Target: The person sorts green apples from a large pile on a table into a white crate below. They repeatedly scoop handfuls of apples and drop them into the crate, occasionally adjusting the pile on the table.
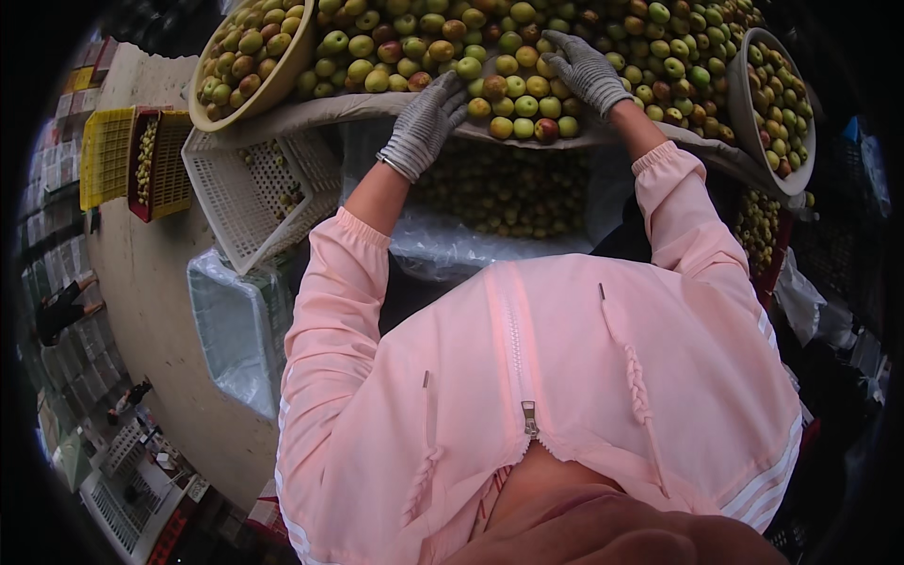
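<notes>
Many green and reddish round fruits (pixel 525 106) lie spread over a cloth-covered sorting table (pixel 339 107) in front of me. My left hand (pixel 428 127), in a grey striped knit glove, rests at the table's near edge with its fingertips beside a green fruit; nothing shows in its grasp. My right hand (pixel 587 73), gloved alike, reaches over the fruits with fingers apart, its fingertips close to or on some of them. Between the two hands, fruits sit in rough rows near the cloth edge. Whether the palms touch any fruit is hidden.
A yellow basin (pixel 302 63) of fruit stands at the left, a pale basin (pixel 801 180) at the right. White plastic crates (pixel 247 198), a plastic-lined crate (pixel 233 332) and yellow and red crates (pixel 106 159) stand lower left. More fruit (pixel 508 191) lies below the table edge.
</notes>
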A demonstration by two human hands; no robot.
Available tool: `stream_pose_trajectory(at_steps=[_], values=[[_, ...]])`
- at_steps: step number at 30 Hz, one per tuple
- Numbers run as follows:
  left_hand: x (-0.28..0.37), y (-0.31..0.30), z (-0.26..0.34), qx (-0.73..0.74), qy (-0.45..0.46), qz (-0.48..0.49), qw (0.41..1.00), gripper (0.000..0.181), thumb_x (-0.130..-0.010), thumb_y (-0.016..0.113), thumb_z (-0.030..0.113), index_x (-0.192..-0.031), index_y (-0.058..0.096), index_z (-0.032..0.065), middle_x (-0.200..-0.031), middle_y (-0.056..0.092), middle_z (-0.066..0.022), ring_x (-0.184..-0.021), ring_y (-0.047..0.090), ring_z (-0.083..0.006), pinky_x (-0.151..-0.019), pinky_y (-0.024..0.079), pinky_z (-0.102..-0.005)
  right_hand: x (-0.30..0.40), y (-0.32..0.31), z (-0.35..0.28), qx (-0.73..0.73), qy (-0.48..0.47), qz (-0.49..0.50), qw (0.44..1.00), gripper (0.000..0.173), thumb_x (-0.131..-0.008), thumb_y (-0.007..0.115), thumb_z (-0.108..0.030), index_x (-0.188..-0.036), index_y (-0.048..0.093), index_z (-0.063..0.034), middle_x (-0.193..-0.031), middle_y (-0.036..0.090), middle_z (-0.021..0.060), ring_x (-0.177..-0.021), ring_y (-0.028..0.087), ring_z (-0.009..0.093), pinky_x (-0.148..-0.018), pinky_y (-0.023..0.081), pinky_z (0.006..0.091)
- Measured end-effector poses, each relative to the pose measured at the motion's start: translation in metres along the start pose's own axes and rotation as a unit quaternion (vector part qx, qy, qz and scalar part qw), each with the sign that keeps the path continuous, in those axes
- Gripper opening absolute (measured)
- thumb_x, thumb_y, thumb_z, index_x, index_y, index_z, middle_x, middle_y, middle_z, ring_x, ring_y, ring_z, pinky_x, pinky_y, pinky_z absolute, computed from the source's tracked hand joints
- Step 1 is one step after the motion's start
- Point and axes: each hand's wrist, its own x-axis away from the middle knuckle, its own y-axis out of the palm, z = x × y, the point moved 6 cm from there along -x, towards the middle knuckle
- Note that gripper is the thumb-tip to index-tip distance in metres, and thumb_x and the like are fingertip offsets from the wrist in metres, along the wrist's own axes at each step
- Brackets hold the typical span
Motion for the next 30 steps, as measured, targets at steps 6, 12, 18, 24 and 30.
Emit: stream_pose_trajectory(at_steps=[6, 12, 18, 24, 30], values=[[-0.002, -0.004, -0.002, 0.022, 0.007, -0.032, 0.999, 0.048, -0.092, 0.046, 0.024, -0.131, 0.033, 0.0011, -0.133, 0.038, -0.0124, -0.123, 0.038, -0.0249, -0.1, 0.035, -0.0375, 0.0, 0.001, -0.02, -0.138, -0.076, -0.074, 0.985, 0.027, -0.087, 0.053, -0.028, -0.104, 0.061, -0.0079, -0.104, 0.061, 0.0089, -0.097, 0.058, 0.028, -0.085, 0.046, 0.0333], [-0.003, 0.0, -0.002, 0.021, 0.0, -0.027, 0.999, 0.048, -0.091, 0.048, 0.025, -0.132, 0.034, 0.0028, -0.132, 0.038, -0.0119, -0.122, 0.039, -0.0245, -0.099, 0.036, -0.0367, -0.011, 0.007, -0.024, -0.056, -0.047, 0.015, 0.997, 0.036, -0.086, 0.052, -0.033, -0.115, 0.055, -0.0124, -0.115, 0.056, 0.0095, -0.106, 0.053, 0.026, -0.091, 0.042, 0.0348], [-0.004, -0.007, -0.006, 0.027, 0.005, -0.023, 0.999, 0.051, -0.091, 0.05, 0.025, -0.133, 0.032, 0.0026, -0.134, 0.036, -0.0121, -0.124, 0.037, -0.0256, -0.1, 0.035, -0.0377, -0.017, 0.027, -0.056, -0.113, -0.135, -0.049, 0.983, 0.032, -0.088, 0.05, -0.031, -0.113, 0.056, -0.0119, -0.112, 0.056, 0.0088, -0.108, 0.051, 0.026, -0.092, 0.041, 0.0348], [-0.002, 0.0, -0.005, 0.033, -0.008, -0.027, 0.999, 0.053, -0.089, 0.053, 0.024, -0.133, 0.032, 0.0025, -0.136, 0.035, -0.0133, -0.126, 0.035, -0.0263, -0.102, 0.034, -0.0385, -0.012, -0.003, -0.022, -0.208, -0.077, -0.108, 0.969, 0.028, -0.092, 0.045, -0.026, -0.111, 0.058, -0.0097, -0.104, 0.063, 0.0071, -0.093, 0.061, 0.017, -0.081, 0.048, 0.0302], [-0.007, -0.001, -0.008, 0.033, -0.005, -0.02, 0.999, 0.053, -0.09, 0.052, 0.025, -0.133, 0.032, 0.0033, -0.136, 0.034, -0.0125, -0.126, 0.034, -0.0258, -0.102, 0.033, -0.0389, -0.004, 0.011, -0.02, -0.096, -0.098, -0.041, 0.99, 0.035, -0.089, 0.049, -0.029, -0.119, 0.052, -0.012, -0.116, 0.055, 0.0097, -0.107, 0.053, 0.027, -0.091, 0.042, 0.0327]])
